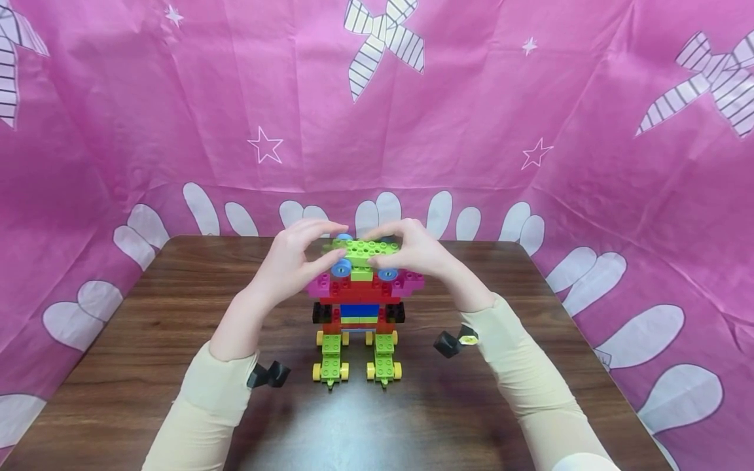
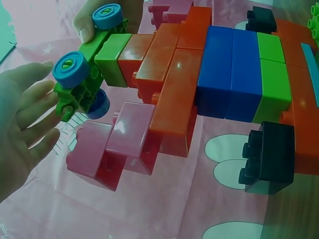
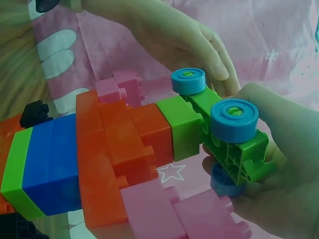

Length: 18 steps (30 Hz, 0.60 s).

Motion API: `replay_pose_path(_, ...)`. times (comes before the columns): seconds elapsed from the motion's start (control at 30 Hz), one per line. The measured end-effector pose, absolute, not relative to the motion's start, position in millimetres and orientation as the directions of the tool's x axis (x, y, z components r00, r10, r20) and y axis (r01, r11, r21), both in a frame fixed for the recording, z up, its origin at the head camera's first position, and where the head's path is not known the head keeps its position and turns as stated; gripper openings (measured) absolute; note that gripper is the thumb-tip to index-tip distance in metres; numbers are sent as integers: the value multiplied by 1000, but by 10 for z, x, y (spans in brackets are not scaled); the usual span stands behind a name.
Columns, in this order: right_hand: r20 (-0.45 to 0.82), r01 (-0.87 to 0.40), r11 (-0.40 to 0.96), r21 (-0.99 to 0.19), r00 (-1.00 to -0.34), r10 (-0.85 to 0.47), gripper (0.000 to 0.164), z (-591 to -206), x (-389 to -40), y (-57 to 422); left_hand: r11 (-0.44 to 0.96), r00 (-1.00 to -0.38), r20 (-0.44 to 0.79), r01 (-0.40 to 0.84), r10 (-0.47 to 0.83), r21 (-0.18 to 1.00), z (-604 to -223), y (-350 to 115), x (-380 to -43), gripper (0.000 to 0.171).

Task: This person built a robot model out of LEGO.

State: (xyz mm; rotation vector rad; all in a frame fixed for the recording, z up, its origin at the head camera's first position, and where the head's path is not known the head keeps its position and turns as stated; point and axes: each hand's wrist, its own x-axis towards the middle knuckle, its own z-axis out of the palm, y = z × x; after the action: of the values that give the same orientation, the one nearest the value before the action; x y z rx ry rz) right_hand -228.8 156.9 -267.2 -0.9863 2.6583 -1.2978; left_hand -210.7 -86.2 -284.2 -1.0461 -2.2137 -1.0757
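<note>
A toy figure of building bricks stands upright mid-table, topped by a lime-green wheeled base (image 1: 370,250) with blue wheels (image 3: 234,122). Below that base come a lime brick (image 2: 112,54), red bricks (image 1: 360,288), pink bricks (image 3: 153,211) out to each side, and blue bricks (image 1: 360,311). My right hand (image 1: 421,252) grips the right end of the wheeled base between thumb and fingers. At its left end my left hand (image 1: 284,256) is spread loosely, fingertips right by a blue wheel (image 2: 71,69). Two lime wheeled bases (image 1: 332,344) with yellow wheels form the feet.
The figure stands on a dark wooden table (image 1: 194,307). Black bricks (image 2: 271,158) jut out on both sides of its middle. A pink printed cloth (image 1: 471,131) hangs behind the table and along its sides. Small black devices (image 1: 449,344) sit at both wrists.
</note>
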Motion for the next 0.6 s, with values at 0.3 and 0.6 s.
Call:
replay_pose_path(0.3, 240, -549, 452, -703, -781, -576, 37, -2706, -2302, 1562, 432, -652, 597, 757, 467, 489, -2859, -861, -2145, 36)
replay_pose_path(0.6, 230, -552, 455, -698, -776, -588, 36, -2704, -2304, 1541, 431, -664, 548, 748, 509, 506, -2854, -853, -2146, 34)
